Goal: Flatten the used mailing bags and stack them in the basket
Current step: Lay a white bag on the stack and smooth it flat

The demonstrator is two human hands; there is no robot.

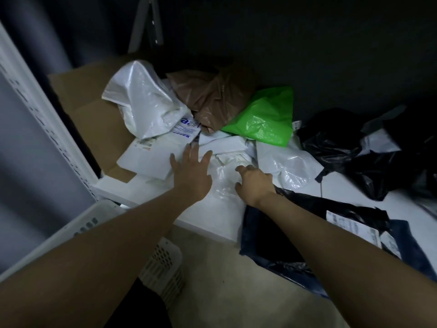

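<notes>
A heap of used mailing bags covers a low white surface (pixel 123 188). A crumpled white bag (pixel 223 185) lies between my hands. My left hand (pixel 191 174) presses flat on its left part, fingers spread and straight. My right hand (pixel 254 183) rests on the bag's right part with fingers bent into the plastic; whether they pinch it I cannot tell. Behind lie a big white bag (pixel 144 100), a brown bag (pixel 212 98) and a green bag (pixel 267 117). The white slotted basket (pixel 163 268) stands at the lower left under my left forearm.
Black bags (pixel 350 152) pile up at the right, and a dark blue bag (pixel 279 242) with a label lies under my right forearm. A cardboard sheet (pixel 94 110) lies at the left beside a white perforated upright (pixel 35 110). The back wall is dark.
</notes>
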